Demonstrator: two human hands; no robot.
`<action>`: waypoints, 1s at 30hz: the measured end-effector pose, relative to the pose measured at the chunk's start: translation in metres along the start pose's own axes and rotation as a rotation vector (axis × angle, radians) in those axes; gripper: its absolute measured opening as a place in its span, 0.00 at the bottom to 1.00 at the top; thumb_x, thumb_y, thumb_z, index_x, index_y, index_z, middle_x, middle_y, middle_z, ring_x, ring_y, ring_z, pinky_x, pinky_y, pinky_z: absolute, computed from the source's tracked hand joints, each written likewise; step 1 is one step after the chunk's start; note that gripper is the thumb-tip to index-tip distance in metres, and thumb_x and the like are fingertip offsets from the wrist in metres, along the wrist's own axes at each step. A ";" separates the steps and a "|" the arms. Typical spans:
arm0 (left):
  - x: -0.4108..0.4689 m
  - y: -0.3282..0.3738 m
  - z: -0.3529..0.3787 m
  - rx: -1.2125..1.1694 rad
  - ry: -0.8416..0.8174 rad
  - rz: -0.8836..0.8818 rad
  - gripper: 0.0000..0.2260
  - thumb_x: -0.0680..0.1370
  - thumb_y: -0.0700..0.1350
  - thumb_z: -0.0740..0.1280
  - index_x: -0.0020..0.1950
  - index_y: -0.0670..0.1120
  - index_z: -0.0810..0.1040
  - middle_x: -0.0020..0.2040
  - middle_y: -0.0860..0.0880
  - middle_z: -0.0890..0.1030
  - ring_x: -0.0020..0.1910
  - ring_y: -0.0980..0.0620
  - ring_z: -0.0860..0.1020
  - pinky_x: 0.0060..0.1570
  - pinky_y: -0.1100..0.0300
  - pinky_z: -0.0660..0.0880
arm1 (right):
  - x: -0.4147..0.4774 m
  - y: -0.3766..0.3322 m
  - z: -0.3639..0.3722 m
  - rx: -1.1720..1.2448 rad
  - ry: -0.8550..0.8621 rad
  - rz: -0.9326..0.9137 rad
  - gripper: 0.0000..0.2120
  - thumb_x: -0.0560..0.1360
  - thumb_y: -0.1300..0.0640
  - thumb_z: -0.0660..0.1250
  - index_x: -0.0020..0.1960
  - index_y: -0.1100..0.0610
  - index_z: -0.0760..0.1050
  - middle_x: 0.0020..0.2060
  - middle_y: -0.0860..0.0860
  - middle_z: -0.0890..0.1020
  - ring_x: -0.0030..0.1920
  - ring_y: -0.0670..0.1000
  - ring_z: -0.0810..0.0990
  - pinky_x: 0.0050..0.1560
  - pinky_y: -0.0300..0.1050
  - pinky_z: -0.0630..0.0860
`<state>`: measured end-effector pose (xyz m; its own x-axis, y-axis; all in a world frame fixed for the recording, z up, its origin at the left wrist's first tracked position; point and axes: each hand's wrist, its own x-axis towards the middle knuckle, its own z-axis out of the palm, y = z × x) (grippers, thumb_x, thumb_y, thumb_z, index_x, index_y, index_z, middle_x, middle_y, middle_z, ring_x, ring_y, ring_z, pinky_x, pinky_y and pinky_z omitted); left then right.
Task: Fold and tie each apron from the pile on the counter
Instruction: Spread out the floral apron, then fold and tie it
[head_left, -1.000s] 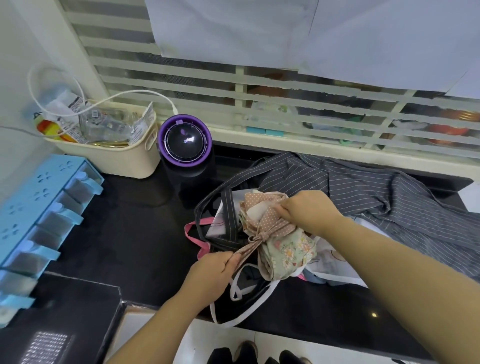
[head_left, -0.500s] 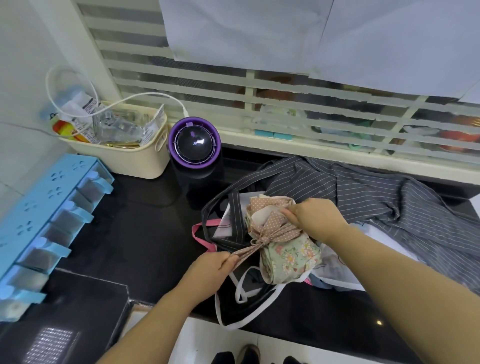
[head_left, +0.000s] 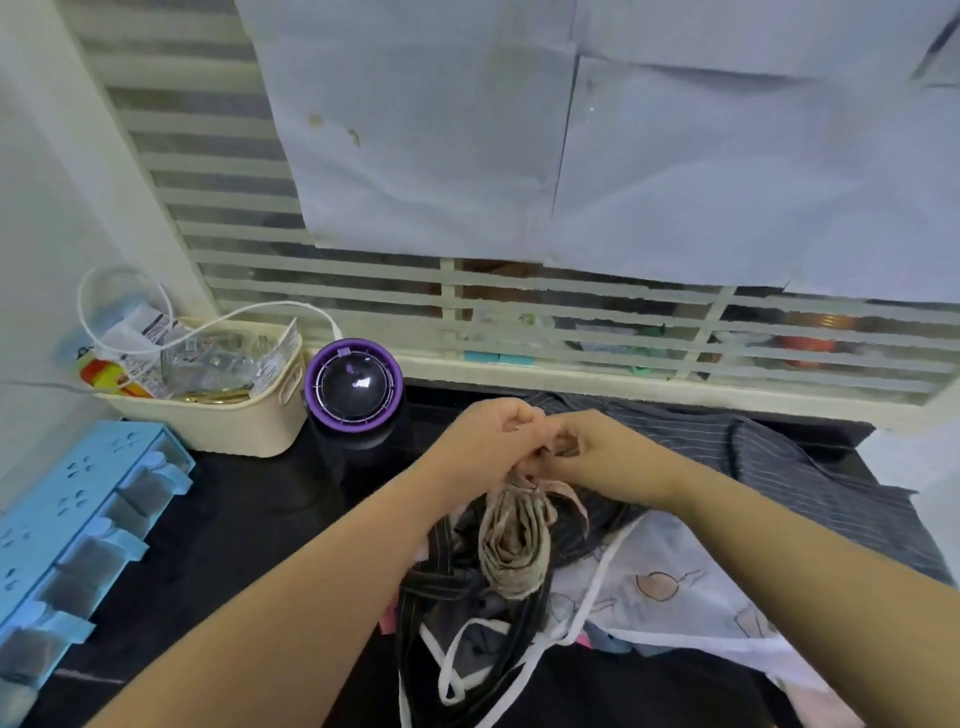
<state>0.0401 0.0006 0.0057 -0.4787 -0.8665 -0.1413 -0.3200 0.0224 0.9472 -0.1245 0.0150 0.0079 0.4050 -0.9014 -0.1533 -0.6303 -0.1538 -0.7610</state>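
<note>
A folded floral apron bundle (head_left: 514, 545) hangs in the air above the pile, held up by its dotted pink tie straps. My left hand (head_left: 488, 441) and my right hand (head_left: 597, 452) meet just above it, both pinching the straps at the knot. Below lies the pile on the black counter (head_left: 249, 535): a dark pinstriped apron (head_left: 789, 467) spread to the right, a white printed apron (head_left: 670, 587) with white straps (head_left: 467, 670), and a dark striped one (head_left: 441, 587) under the bundle.
A purple-rimmed round device (head_left: 354, 387) stands at the back beside a cream basket (head_left: 218, 410) of packets and a white cable. A blue plastic organiser (head_left: 67, 530) runs along the left. The slatted window (head_left: 571, 312) is behind.
The bundle has been lifted off the pile and now hangs from its straps. My left hand rose from the strap end to join the right hand at the knot. The camera tilted up.
</note>
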 end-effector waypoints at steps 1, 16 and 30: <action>0.003 0.015 -0.004 0.029 -0.021 0.025 0.06 0.78 0.49 0.67 0.47 0.47 0.80 0.32 0.56 0.80 0.32 0.59 0.77 0.38 0.66 0.75 | -0.002 -0.006 -0.010 0.004 0.039 -0.012 0.05 0.77 0.56 0.67 0.51 0.50 0.81 0.47 0.54 0.84 0.49 0.56 0.81 0.56 0.54 0.76; 0.036 0.238 -0.055 0.141 0.329 0.423 0.05 0.78 0.40 0.64 0.48 0.46 0.79 0.41 0.48 0.82 0.40 0.54 0.80 0.49 0.58 0.75 | -0.029 -0.151 -0.176 0.021 0.724 -0.263 0.07 0.72 0.59 0.73 0.43 0.61 0.77 0.33 0.55 0.84 0.36 0.52 0.83 0.47 0.52 0.78; 0.033 0.405 -0.061 0.553 0.559 0.790 0.07 0.82 0.49 0.59 0.48 0.47 0.72 0.36 0.51 0.78 0.44 0.50 0.81 0.42 0.56 0.73 | -0.068 -0.249 -0.307 -0.445 1.107 -0.531 0.19 0.72 0.71 0.62 0.35 0.47 0.76 0.39 0.43 0.76 0.35 0.43 0.76 0.39 0.32 0.69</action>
<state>-0.0558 -0.0491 0.4022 -0.3177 -0.6103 0.7257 -0.4748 0.7649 0.4353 -0.1984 -0.0097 0.4014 0.0482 -0.5097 0.8590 -0.8129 -0.5197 -0.2628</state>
